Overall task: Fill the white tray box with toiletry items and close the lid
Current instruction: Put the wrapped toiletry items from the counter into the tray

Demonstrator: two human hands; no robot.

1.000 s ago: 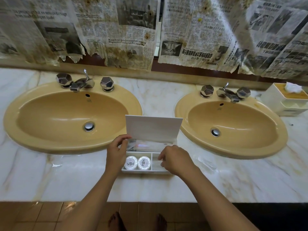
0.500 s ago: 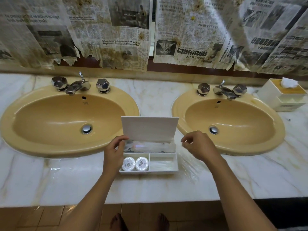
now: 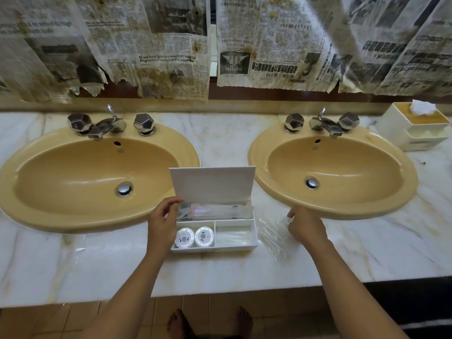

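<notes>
The white tray box [image 3: 254, 241] stands on the marble counter between the two sinks, with its lid [image 3: 212, 184] upright. Clear wrapped packets [image 3: 220, 211] fill its long back compartment. Two round white soaps [image 3: 194, 237] lie in the front left compartment, and a clear packet [image 3: 233, 237] lies in the front right one. My left hand [image 3: 162, 221] grips the box's left end, fingertips at the packets' ends. My right hand [image 3: 305, 225] rests on the counter right of the box, fingers curled onto loose clear plastic packets [image 3: 272, 234].
A yellow sink [image 3: 36, 211] lies left of the box and another yellow sink [image 3: 403, 199] right of it, each with chrome taps. A white tissue holder [image 3: 396, 123] stands at the far right. Torn newspaper hangs over the wall behind. The counter's front edge is near me.
My right hand left the box's front right compartment, swung right and came down on the loose clear packets on the counter. My left hand stayed at the box's left end.
</notes>
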